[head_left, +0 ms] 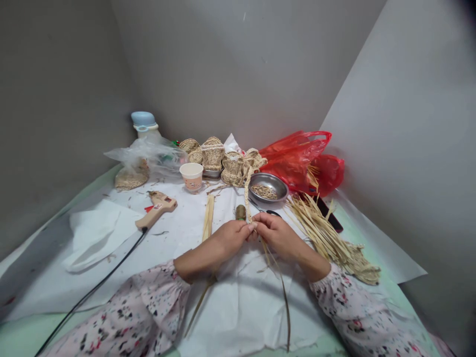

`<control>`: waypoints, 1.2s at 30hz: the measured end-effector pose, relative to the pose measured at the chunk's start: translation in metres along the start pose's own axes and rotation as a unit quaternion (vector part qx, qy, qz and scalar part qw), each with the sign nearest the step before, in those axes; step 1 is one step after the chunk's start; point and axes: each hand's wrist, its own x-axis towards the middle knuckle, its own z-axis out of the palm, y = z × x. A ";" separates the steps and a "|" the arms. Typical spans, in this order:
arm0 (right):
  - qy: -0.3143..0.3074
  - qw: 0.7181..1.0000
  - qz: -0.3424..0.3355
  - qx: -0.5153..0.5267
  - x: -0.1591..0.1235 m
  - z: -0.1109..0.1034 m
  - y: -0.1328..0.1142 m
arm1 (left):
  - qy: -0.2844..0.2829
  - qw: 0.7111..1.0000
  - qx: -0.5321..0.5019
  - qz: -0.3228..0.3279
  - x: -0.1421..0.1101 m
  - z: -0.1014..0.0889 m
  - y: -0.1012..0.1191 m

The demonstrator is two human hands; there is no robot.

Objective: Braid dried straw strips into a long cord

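Both hands meet at the middle of the table around a pale straw braid (247,191). My left hand (234,233) pinches the braid's near end between thumb and fingers. Close against it, my right hand (273,232) is closed on the same end. Loose straw strands (284,292) hang from under the right hand toward the table's near edge. The braid's far end runs up toward the woven straw pieces (233,167). A spool of thread (240,212) stands just beyond my fingers, and black-handled scissors (273,213) lie behind the right hand, partly hidden.
At left lie a glue gun (158,208) with a black cord and a white paper sheet (94,230). A paper cup (191,177), a metal bowl (268,187) and a red plastic bag (297,161) stand at the back. A straw bundle (327,230) lies right, beside a dark phone (330,215).
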 end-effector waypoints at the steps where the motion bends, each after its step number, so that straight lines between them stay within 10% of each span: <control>1: 0.003 1.000 -0.007 -0.012 0.000 -0.002 0.000 | -0.009 1.000 -0.011 -0.014 0.001 0.000 -0.002; 17: 0.051 0.963 0.021 -0.265 -0.014 -0.005 -0.033 | 0.059 0.988 -0.131 -0.061 0.001 0.012 -0.012; 27: 0.033 0.804 -0.059 -0.590 -0.038 0.049 -0.035 | 0.008 0.923 -0.369 -0.106 -0.001 0.013 -0.004; 36: 0.003 0.858 -0.065 -0.509 -0.039 0.006 -0.056 | 0.047 0.926 -0.362 -0.095 0.003 0.010 -0.011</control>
